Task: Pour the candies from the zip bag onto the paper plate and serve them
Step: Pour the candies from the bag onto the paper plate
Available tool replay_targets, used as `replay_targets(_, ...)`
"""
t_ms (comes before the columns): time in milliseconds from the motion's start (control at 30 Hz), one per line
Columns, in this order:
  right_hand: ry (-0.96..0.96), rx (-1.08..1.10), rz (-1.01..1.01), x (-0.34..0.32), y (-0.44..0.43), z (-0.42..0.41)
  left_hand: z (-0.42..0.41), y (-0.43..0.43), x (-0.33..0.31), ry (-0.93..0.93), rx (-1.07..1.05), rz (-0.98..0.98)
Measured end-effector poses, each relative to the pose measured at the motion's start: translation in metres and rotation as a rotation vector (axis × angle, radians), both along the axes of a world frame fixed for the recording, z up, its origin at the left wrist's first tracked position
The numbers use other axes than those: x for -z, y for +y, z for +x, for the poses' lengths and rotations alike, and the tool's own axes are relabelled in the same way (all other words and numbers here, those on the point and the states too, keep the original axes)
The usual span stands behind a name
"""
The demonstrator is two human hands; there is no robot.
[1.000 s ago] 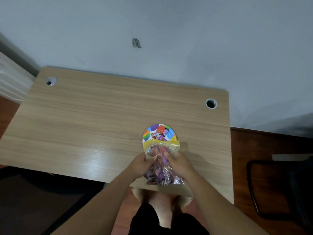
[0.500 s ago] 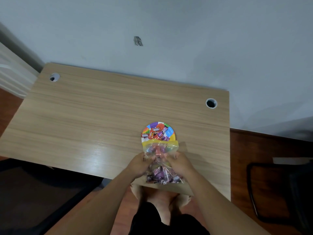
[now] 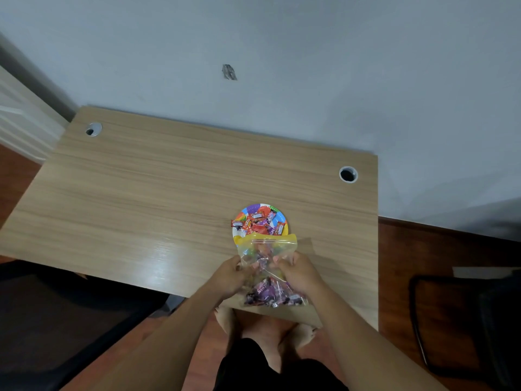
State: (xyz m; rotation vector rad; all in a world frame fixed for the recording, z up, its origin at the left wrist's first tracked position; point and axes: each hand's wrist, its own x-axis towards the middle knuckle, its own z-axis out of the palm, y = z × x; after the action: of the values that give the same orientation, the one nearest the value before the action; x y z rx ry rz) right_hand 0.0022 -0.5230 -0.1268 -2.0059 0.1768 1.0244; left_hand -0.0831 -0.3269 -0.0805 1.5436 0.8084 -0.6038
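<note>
A small paper plate [image 3: 282, 218] with a rainbow rim sits on the wooden desk [image 3: 169, 193], right of centre. Several red, orange and purple candies [image 3: 258, 223] lie on it. Just in front of the plate I hold a clear zip bag [image 3: 267, 275] with a yellow top strip, its mouth turned toward the plate and overlapping the near rim. My left hand [image 3: 229, 276] grips the bag's left side and my right hand [image 3: 300, 273] grips its right side. Several purple candies are bunched in the bag's near end.
The desk has two round cable holes, one at the back left [image 3: 93, 128] and one at the back right [image 3: 348, 174]. A grey wall stands right behind it. A dark chair [image 3: 462, 325] stands on the wooden floor to the right. My bare feet show below the desk edge.
More candies now lie on the plate than a second ago, and fewer fill the bag's upper half. Both hands have stayed on the bag's sides.
</note>
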Motion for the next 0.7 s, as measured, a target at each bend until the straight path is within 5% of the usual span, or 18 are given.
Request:
replay_targets(267, -0.01, 0.038, 0.073, -0.013, -0.004, 0.002, -0.003, 0.001, -0.007, 0.0, -0.045, -0.136)
replay_targets(700, 0.032, -0.032, 0.0, -0.021, -0.004, 0.006, -0.002, 0.003, -0.009, -0.001, -0.038, -0.093)
